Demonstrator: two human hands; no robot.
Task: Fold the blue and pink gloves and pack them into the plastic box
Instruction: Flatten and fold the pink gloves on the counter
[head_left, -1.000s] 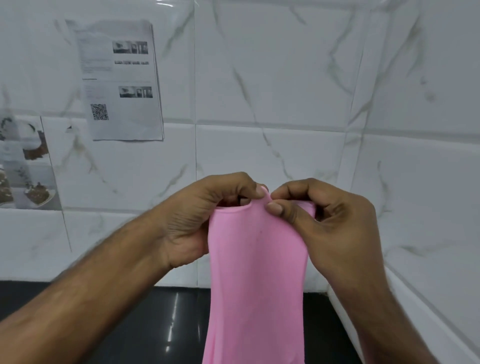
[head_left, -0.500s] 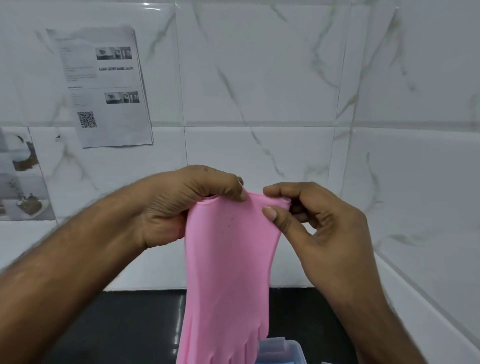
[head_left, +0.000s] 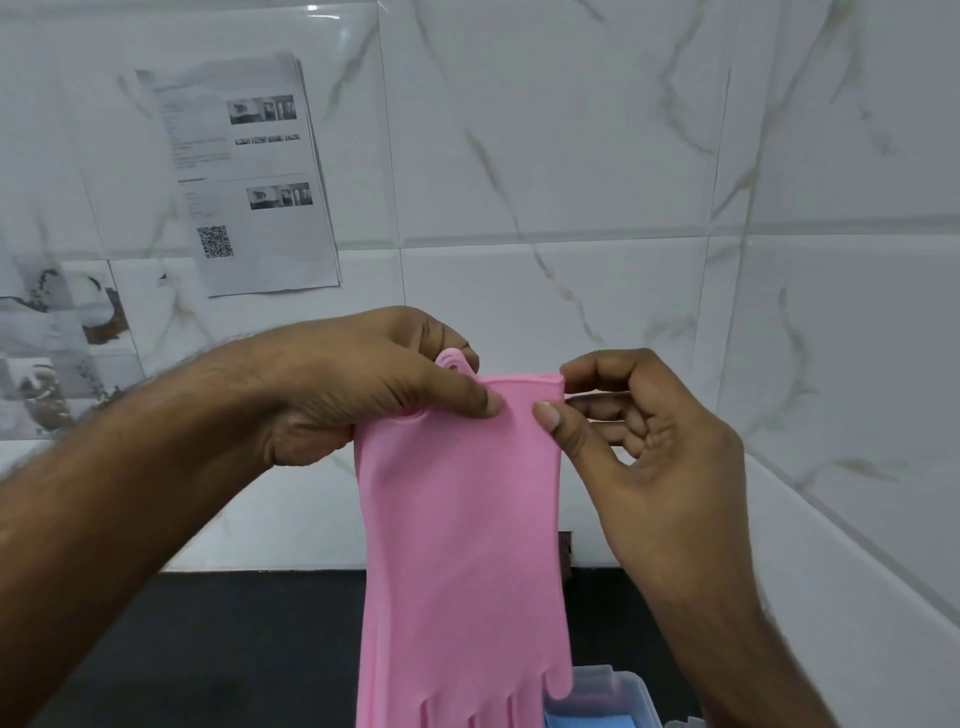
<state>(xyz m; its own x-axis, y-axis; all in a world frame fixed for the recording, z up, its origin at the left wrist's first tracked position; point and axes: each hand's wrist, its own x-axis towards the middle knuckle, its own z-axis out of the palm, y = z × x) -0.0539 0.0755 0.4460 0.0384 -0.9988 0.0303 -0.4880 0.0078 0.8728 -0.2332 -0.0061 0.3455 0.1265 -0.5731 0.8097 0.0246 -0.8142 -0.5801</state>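
A pink rubber glove (head_left: 462, 519) hangs cuff-up in front of me, fingers pointing down past the bottom edge. My left hand (head_left: 363, 389) pinches the left side of the cuff between thumb and fingers. My right hand (head_left: 639, 441) holds the right corner of the cuff between thumb and fingertips. Below the glove's fingers, a clear plastic box (head_left: 618, 691) shows at the bottom edge, with something blue (head_left: 587, 721) inside it; the glove hides most of the box.
A black countertop (head_left: 234, 649) runs below the hands. White marbled tile walls (head_left: 571, 156) stand behind and to the right, meeting in a corner. A printed sheet with a QR code (head_left: 244, 171) is stuck on the back wall at the left.
The view has tilted down, so the glove's fingers and the plastic box show at the bottom. Both hands have spread apart along the cuff, stretching it flat.
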